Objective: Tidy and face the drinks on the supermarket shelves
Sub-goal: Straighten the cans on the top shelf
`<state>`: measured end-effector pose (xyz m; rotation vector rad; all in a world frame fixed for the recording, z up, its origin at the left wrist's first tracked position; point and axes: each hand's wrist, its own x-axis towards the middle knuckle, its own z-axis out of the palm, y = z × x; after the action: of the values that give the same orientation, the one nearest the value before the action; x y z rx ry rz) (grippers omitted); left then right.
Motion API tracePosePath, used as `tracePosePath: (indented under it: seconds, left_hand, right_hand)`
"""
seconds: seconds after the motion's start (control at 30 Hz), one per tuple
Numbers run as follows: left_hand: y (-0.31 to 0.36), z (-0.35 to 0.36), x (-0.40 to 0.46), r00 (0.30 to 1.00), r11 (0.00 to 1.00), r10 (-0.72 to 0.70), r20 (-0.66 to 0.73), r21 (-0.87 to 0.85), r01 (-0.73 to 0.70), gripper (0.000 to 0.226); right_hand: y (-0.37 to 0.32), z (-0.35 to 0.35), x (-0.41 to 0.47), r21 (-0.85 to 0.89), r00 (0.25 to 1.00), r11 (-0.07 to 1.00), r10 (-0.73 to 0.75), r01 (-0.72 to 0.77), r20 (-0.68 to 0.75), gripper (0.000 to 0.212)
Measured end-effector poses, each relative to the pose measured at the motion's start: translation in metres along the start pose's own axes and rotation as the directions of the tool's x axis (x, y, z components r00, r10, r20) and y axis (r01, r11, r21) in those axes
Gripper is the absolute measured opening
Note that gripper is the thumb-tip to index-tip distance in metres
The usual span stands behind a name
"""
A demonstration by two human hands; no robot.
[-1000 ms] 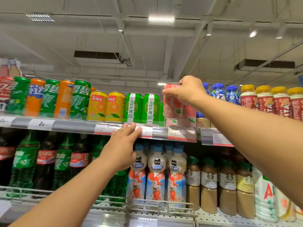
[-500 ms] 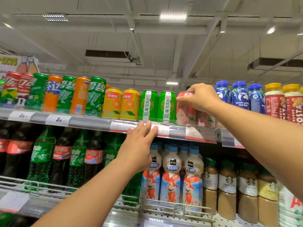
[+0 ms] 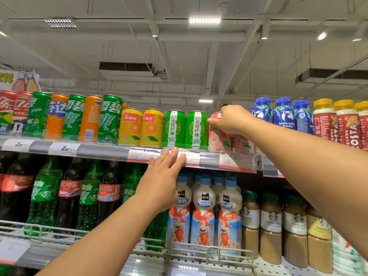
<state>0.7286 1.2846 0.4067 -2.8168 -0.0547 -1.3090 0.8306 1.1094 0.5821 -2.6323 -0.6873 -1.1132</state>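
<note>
Gripping the upright pink can (image 3: 219,134) from above with our right hand (image 3: 233,119), just beside the green cans (image 3: 185,128); our left hand (image 3: 165,176) rests flat-fingered on the shelf edge (image 3: 99,152).

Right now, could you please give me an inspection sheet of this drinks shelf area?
Surface: top shelf, its front strip carrying price tags; a lower wire-fronted shelf beneath.
Job's things: pink can at the front edge beside two green cans; a second pink can to its right.
Clutter: nothing seen.
Grips: right hand grips the pink can near its top; left hand rests flat, fingers straight on the price strip.
Cables: nothing seen.
Surroundings: yellow orange-drink cans, blue coffee bottles, soda bottles, milk drinks, ceiling lights.
</note>
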Motion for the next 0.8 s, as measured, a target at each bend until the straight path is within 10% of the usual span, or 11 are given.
tracePosePath:
  seconds: [0.33, 0.5, 0.8]
  left_hand:
    - [-0.001, 0.003, 0.0, 1.0, 1.0, -0.002, -0.009, 0.015, 0.003, 0.092]
    - [-0.002, 0.005, 0.001, 1.0, 1.0, 0.0, -0.017, 0.021, 0.0, 0.092]
    - [0.0, 0.004, 0.0, 1.0, 0.999, -0.008, -0.01, 0.033, 0.008, 0.094]
  right_hand:
    - [0.001, -0.008, -0.002, 0.031, 1.0, 0.999, -0.01, 0.009, 0.025, 0.063]
    - [0.02, -0.026, -0.005, 0.216, 0.973, 0.976, 0.017, 0.034, -0.231, 0.035]
    - [0.047, -0.028, -0.02, -0.026, 1.0, 1.0, -0.009, 0.009, -0.003, 0.028]
